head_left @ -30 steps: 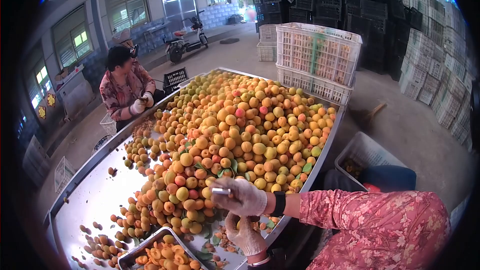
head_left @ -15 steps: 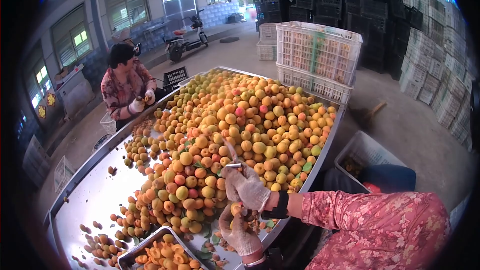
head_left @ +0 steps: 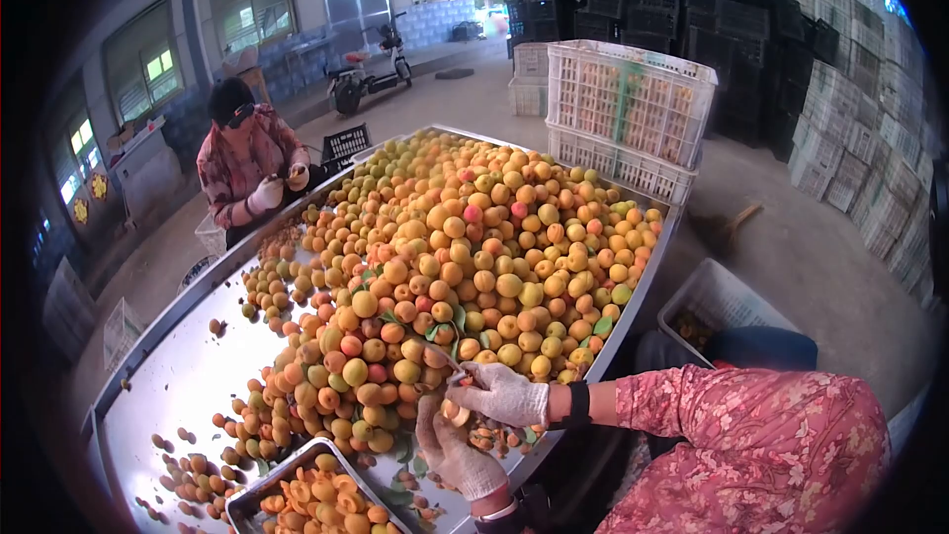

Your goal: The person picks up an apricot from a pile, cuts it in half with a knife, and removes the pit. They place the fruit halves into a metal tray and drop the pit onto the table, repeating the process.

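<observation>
My right hand, in a pale knitted glove, is closed around a small knife whose blade points up and left over the fruit. Just below it, my gloved left hand grips an apricot that shows a pale cut face. Both hands are close together at the near edge of the metal table. A big heap of whole apricots lies beyond them. To their lower left stands a tray holding split orange apricot pieces. Small dark bits and leaves lie near my hands.
Across the table a co-worker in gloves holds something small. White crates stand behind the table's far right corner. A grey bin sits on the floor at right, with stacked crates beyond and a parked scooter behind.
My right hand has moved slightly down and right, its blade tipping further left. My left hand has come a little left, with the apricot's cut face now visible. The co-worker's head has turned downward.
</observation>
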### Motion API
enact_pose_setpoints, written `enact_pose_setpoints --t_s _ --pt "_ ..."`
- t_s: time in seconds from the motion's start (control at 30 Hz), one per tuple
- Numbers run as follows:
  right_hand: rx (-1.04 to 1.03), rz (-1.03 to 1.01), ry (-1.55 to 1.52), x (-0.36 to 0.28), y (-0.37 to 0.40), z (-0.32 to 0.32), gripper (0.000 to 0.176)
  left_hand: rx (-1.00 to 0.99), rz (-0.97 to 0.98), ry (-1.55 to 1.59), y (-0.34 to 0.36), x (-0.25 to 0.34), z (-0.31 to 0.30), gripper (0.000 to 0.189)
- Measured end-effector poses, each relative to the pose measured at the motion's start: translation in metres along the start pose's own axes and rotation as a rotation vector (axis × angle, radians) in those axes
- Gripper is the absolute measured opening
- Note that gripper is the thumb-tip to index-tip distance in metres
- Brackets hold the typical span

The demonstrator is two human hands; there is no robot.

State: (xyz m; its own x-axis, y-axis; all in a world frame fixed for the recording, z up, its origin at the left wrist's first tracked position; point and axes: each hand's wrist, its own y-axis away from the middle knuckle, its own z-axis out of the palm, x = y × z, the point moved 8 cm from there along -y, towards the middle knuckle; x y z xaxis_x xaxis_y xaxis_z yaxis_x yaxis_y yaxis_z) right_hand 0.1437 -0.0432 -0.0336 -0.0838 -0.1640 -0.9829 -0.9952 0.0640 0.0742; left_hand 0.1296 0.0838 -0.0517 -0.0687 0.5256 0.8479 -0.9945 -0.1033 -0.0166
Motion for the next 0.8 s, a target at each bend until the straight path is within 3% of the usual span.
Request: enact_pose_setpoints --t_s 0.03,0.07,0.1,0.17,0.23,0.3,0.37,0.43,0.5,0.57,0.8 --pt "0.121 -0.14 0.0 0.0 0.002 -0.004 0.031 0.021 -0.011 -0.006 -0.002 -0.003 0.0 0.03" --pt "0.091 0.035 -0.1 -0.014 0.011 -0.004 0.026 0.011 0.011 -0.078 -0.004 -0.002 0.001 0.031" --pt "0.129 -0.054 -0.129 -0.001 0.002 -0.007 0.021 0.013 0.023 -0.16 -0.001 -0.001 -0.003 0.032" --pt "0.11 -0.063 -0.135 -0.02 0.008 -0.007 0.025 -0.02 -0.114 0.207 0.0 -0.005 0.003 0.036" --pt "0.093 -0.261 -0.002 -0.023 0.006 -0.006 0.026 -0.11 -0.072 0.126 0.003 0.004 0.011 0.043" --pt "0.08 -0.277 -0.023 -0.026 0.008 -0.004 0.025 -0.171 0.051 -0.167 0.006 0.019 0.019 0.053" --pt "0.065 -0.246 -0.124 -0.039 0.013 -0.001 0.02 -0.176 -0.072 -0.088 0.008 0.02 0.021 0.052" --pt "0.065 0.108 -0.322 -0.027 0.017 -0.004 0.015 -0.17 -0.122 0.016 0.004 0.006 0.014 0.051" --pt "0.103 0.058 -0.381 -0.034 0.015 -0.007 0.013 -0.173 -0.173 0.119 0.003 -0.001 0.012 0.05" --pt "0.169 -0.068 -0.531 -0.051 0.012 -0.018 0.011 -0.179 -0.347 0.305 0.008 -0.01 0.017 0.048" --pt "0.263 -0.426 -0.434 -0.105 0.012 -0.025 0.015 -0.189 -0.298 0.231 0.009 -0.017 0.015 0.047"
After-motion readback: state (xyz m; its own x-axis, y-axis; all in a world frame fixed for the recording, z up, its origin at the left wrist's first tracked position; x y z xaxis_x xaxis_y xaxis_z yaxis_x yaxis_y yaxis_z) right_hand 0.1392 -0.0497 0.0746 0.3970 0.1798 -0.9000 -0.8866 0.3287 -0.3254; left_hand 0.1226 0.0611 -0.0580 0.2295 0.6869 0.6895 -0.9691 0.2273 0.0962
